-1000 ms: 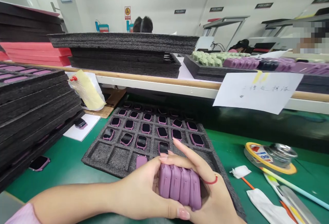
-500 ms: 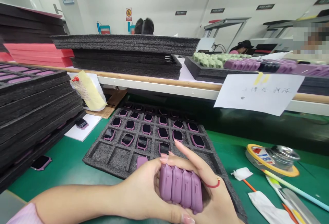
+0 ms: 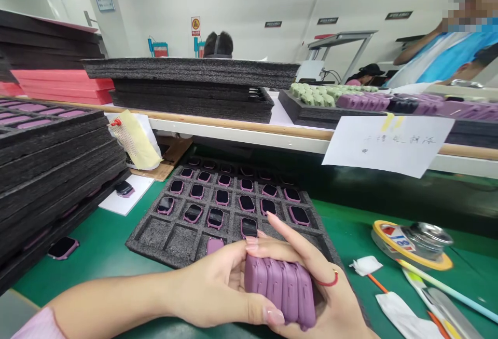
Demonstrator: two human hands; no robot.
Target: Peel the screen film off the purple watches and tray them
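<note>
A row of several purple watch cases (image 3: 280, 289) is squeezed side by side between my two hands, low in the view. My left hand (image 3: 221, 287) is wrapped round their left end, its thumb lying across the front. From the right, my right hand (image 3: 330, 292) closes on the stack, with one finger stretched out over the tray. Just beyond is a black foam tray (image 3: 181, 240) whose pockets hold purple-framed watches (image 3: 215, 218) with dark screens. One purple piece (image 3: 215, 245) lies in a near pocket beside my left hand.
Stacked foam trays (image 3: 46, 173) stand on the left, with a watch (image 3: 63, 248) beside them. On the right lie a tape roll (image 3: 392, 243), a metal-topped jar (image 3: 431, 232), swabs (image 3: 368, 265) and a pen (image 3: 447, 289). A shelf (image 3: 233, 131) crosses behind; people are beyond it.
The held watch cases have shifted slightly right and down, tilting a little. My left thumb has moved up across their front. At the upper right a person in blue has come further into view.
</note>
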